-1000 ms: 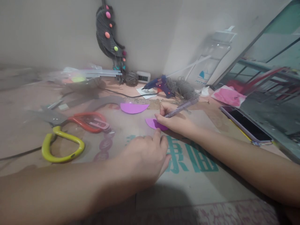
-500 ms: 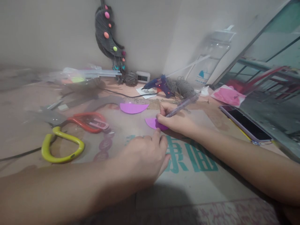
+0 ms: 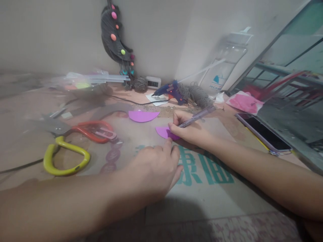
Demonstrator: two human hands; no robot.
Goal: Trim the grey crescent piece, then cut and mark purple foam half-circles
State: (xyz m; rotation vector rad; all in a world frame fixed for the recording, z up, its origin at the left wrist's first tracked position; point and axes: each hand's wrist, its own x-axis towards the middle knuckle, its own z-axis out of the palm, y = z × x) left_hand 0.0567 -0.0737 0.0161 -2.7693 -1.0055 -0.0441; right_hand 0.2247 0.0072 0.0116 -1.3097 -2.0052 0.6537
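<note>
My right hand (image 3: 188, 129) is closed around a slim translucent pen (image 3: 198, 116), whose back end points up and right. Beneath its fingers lies a purple half-circle piece (image 3: 163, 132), partly hidden by the hand; the pen's tip is out of sight. My left hand (image 3: 156, 168) holds nothing. Its index fingertip presses the lower edge of that piece, and the thumb stands apart from the other fingers. A second purple half-circle (image 3: 143, 116) lies flat a little farther back and to the left.
Scissors with red and yellow handles (image 3: 67, 156) and a pink cutter (image 3: 107, 133) lie at left. Behind are a blue glue gun (image 3: 166, 89), grey yarn (image 3: 199, 94) and a clear bottle (image 3: 225, 64). A phone (image 3: 263, 132) rests at right. A yarn crescent (image 3: 111, 33) hangs against the wall.
Hardly anything differs. The pen in my right hand has tilted slightly, and the whole view has shifted a few pixels.
</note>
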